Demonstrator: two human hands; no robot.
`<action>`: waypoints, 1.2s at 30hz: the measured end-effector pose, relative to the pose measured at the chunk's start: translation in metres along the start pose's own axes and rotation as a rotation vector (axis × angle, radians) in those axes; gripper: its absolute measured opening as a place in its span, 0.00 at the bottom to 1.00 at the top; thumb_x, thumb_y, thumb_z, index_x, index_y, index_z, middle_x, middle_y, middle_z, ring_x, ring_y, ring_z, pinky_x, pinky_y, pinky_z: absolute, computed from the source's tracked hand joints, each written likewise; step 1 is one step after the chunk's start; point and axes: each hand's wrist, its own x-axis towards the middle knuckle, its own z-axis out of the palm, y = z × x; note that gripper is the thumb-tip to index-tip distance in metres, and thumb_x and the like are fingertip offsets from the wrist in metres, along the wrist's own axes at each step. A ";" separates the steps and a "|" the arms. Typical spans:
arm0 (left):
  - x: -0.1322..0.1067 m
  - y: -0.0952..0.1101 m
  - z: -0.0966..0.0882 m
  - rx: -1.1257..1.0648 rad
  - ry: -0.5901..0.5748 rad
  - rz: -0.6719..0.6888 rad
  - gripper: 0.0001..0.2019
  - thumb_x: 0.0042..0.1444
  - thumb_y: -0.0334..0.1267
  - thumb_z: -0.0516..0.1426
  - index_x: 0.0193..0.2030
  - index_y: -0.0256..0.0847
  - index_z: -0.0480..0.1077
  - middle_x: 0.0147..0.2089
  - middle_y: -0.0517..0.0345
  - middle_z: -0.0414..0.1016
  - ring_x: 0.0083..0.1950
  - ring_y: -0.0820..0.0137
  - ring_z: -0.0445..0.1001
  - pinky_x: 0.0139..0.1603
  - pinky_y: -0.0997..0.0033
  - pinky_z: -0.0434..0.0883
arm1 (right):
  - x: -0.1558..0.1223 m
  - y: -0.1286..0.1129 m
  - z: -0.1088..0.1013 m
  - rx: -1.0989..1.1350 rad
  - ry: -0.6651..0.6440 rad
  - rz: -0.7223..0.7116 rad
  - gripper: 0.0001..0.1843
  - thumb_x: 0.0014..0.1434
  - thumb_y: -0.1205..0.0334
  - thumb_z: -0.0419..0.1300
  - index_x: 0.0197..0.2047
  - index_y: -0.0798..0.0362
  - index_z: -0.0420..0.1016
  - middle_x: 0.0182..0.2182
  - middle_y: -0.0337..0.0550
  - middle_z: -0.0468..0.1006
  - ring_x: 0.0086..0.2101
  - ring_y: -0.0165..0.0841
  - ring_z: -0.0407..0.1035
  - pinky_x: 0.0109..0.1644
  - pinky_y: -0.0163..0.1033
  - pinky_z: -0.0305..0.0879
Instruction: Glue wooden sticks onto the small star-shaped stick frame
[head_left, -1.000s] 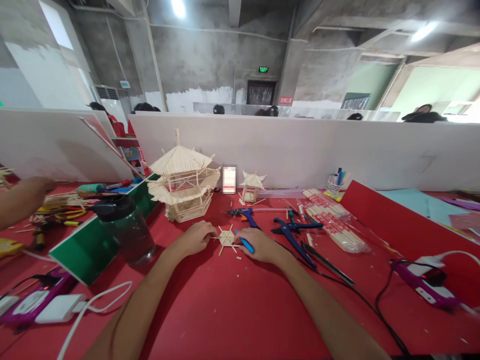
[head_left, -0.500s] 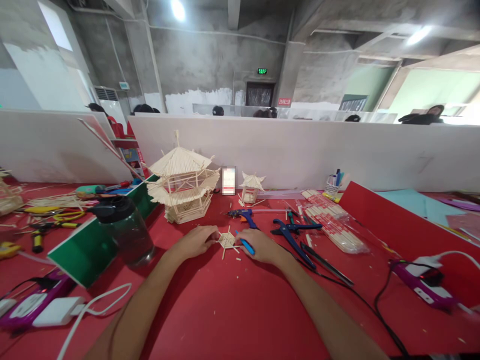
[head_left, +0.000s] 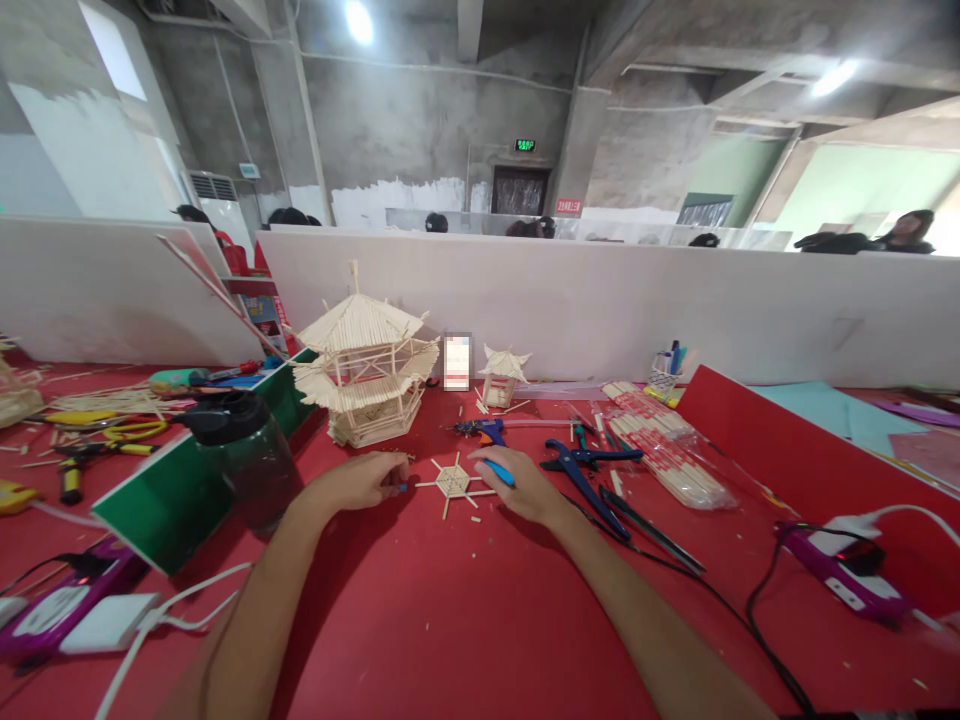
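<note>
A small hexagonal web of thin wooden sticks [head_left: 453,482] lies flat on the red table [head_left: 465,620]. My left hand [head_left: 366,480] rests just left of it, fingers curled, with a small blue thing at the fingertips. My right hand [head_left: 516,484] sits just right of the web, closed round a blue pen-like tool [head_left: 500,472] whose tip points toward the web. Neither hand touches the web.
A large stick pagoda [head_left: 366,370] and a small one [head_left: 504,374] stand behind. A dark bottle [head_left: 244,455] and green board [head_left: 176,490] are at left. A blue glue gun [head_left: 484,430], blue cutters [head_left: 589,470], stick packs [head_left: 667,450], cables and purple devices [head_left: 844,575] lie right.
My left hand has let go of the stick web and drawn back to the left. My right hand has shifted slightly away from the web. A person's arm at far left is gone.
</note>
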 end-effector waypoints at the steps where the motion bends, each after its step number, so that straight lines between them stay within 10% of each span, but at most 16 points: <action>1: 0.001 0.000 0.001 -0.001 0.013 0.003 0.08 0.53 0.35 0.54 0.40 0.41 0.69 0.37 0.58 0.75 0.35 0.68 0.71 0.31 0.75 0.63 | 0.000 0.000 0.000 0.034 0.019 0.007 0.14 0.68 0.55 0.51 0.46 0.50 0.75 0.45 0.45 0.80 0.46 0.37 0.72 0.51 0.42 0.65; 8: 0.015 0.010 0.013 -0.008 0.183 0.138 0.12 0.60 0.38 0.51 0.48 0.43 0.71 0.43 0.55 0.73 0.41 0.68 0.72 0.41 0.72 0.67 | 0.002 -0.003 0.006 0.436 0.076 0.221 0.07 0.62 0.56 0.55 0.37 0.50 0.70 0.23 0.34 0.73 0.25 0.30 0.68 0.32 0.35 0.64; 36: 0.022 0.046 0.026 -0.106 0.283 0.288 0.13 0.68 0.44 0.49 0.48 0.42 0.71 0.46 0.53 0.75 0.46 0.66 0.73 0.49 0.67 0.67 | 0.005 -0.003 0.016 0.547 0.063 0.184 0.11 0.56 0.53 0.63 0.34 0.52 0.72 0.27 0.37 0.75 0.28 0.29 0.69 0.35 0.35 0.65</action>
